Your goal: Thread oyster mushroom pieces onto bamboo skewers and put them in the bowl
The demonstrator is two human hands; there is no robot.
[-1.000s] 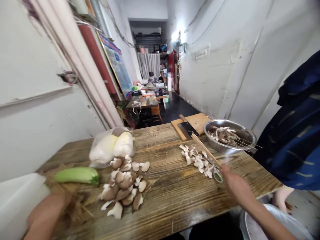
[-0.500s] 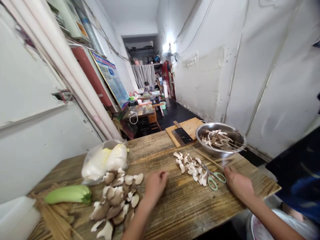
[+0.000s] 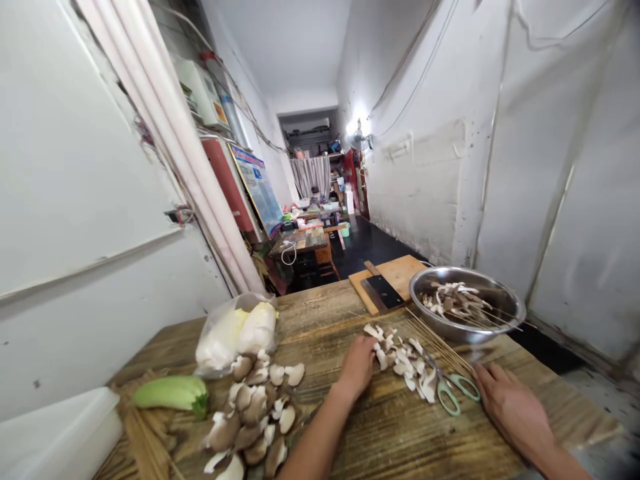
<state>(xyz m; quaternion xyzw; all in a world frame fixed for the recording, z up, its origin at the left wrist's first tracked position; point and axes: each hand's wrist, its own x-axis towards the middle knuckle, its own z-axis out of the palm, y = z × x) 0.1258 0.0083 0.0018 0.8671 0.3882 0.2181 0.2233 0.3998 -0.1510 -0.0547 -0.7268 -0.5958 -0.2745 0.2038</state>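
My left hand [image 3: 359, 365] is at the left edge of a row of torn oyster mushroom pieces [image 3: 400, 363], its fingers curled in on a mushroom piece [image 3: 371, 331]. Flat on the table lies my right hand [image 3: 513, 403], fingers stretched out, by the near ends of a bundle of thin wooden skewers [image 3: 445, 350]. Between the hands, green-handled scissors [image 3: 447, 390] rest with their blades against the mushroom pieces. A steel bowl [image 3: 425, 310] behind them holds mushrooms threaded on skewers [image 3: 457, 300]. Whole oyster mushrooms [image 3: 253, 413] are heaped left of my left forearm.
A cleaver [image 3: 383, 292] lies on a wooden cutting board [image 3: 407, 270] at the table's far edge. To the left are bagged pale cabbages [image 3: 240, 333], a green squash [image 3: 170, 393] on brown fibrous material, and a white plastic container [image 3: 60, 433].
My left hand has come from the far left, over the whole mushrooms, to the torn pieces. My right hand has lowered the skewers to the table and let go. The person at right has left view.
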